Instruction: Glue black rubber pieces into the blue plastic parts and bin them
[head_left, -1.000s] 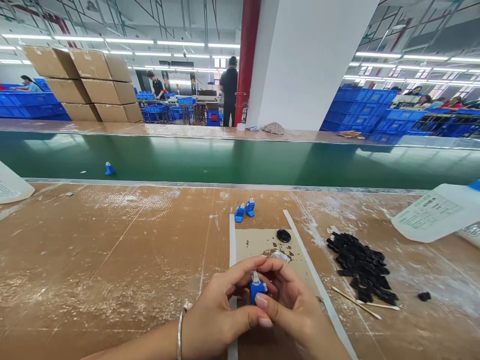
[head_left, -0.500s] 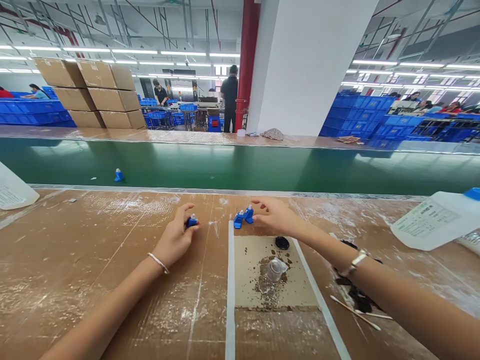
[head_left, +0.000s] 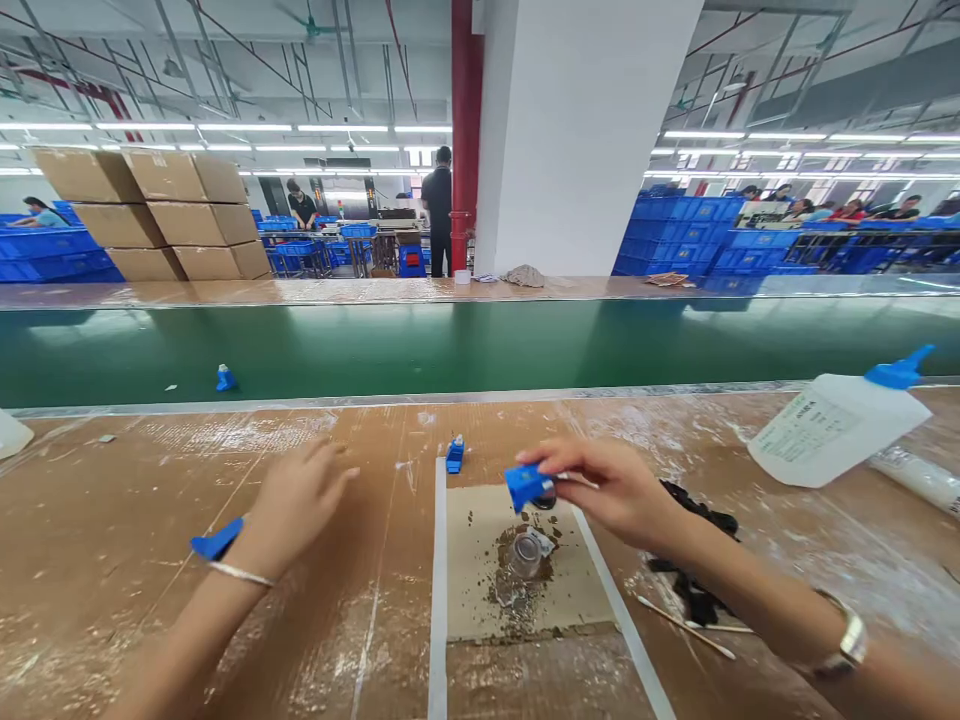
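My right hand (head_left: 611,485) pinches a small blue plastic part (head_left: 523,486) between thumb and fingers, above the far end of a beige sheet. Blurred by motion, my left hand (head_left: 296,505) is over the table on the left, thumb and fingers apart and nothing seen in them. Beside its wrist is another blue plastic part (head_left: 216,540). One more blue part with a pale tip (head_left: 455,455) stands at the sheet's far left corner. On the wet, spotted sheet (head_left: 472,600) sits a small clear cup (head_left: 525,553); a black round lid (head_left: 545,497) is partly hidden behind the held part.
To the right lie cotton swabs (head_left: 686,628), black scraps (head_left: 694,590) and a tilted white bottle with a blue spout (head_left: 817,430). A green conveyor belt (head_left: 480,345) crosses behind the table, carrying a blue part (head_left: 225,378). Stacked cartons (head_left: 195,215) stand beyond.
My right hand has picked up one of the two blue parts by the sheet and drawn it nearer. My left hand has let go of its blue part, which is now farther left, by the wrist.
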